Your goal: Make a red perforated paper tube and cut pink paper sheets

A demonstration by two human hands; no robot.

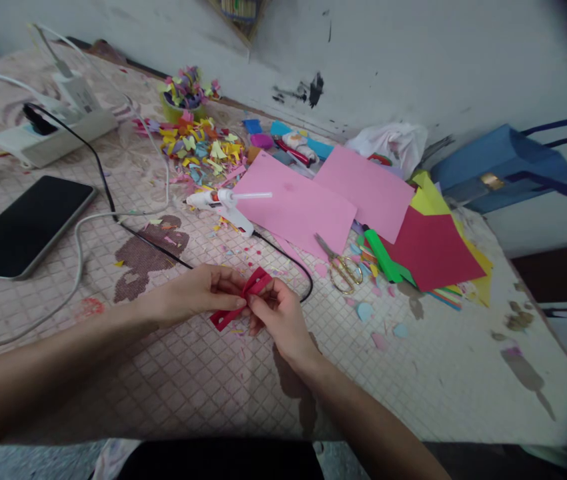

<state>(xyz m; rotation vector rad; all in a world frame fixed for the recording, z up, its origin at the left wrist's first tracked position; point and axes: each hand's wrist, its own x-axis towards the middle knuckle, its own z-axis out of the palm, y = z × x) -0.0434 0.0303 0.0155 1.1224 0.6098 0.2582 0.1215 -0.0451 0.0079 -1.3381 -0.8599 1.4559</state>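
Between my two hands is a strip of dark red paper (223, 319), folded or pinched at its middle, with small cut-outs showing near its ends. My left hand (203, 293) grips it from the left with thumb and fingers. On the right side, my right hand (278, 313) pinches the same strip near its centre. Fingers cover the middle of the paper, so the fold there is partly hidden. Just beyond the hands lie a white glue gun (228, 207) with a clear glue stick in it and gold-handled scissors (341, 267).
Pink sheets (293, 207), a red sheet (428, 247) and a green marker or cutter (382, 257) lie to the right. Small paper bows (203, 147) are heaped at the back. A phone (28, 227), power strip (58, 133) and cables occupy the left.
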